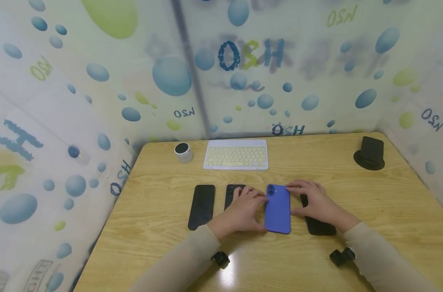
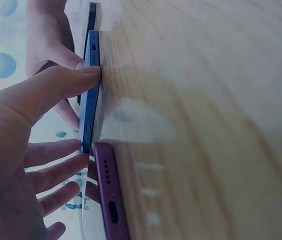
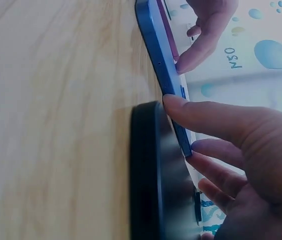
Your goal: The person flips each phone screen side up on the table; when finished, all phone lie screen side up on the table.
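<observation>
Left hand [image 1: 244,211] and right hand [image 1: 317,202] angled in from my frame's bottom, fingers spread, both touching the blue phone [image 1: 278,211].

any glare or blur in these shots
Head view: bright glare on the table near the left sleeve; left wrist view: pale reflections beside the purple phone; right wrist view: bluish tint, the near black phone soft-edged, the blue phone somewhat sharper.

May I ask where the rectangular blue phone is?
Head view: the blue phone lies right of centre, below the white rectangular keyboard, a black phone to its right.
</observation>
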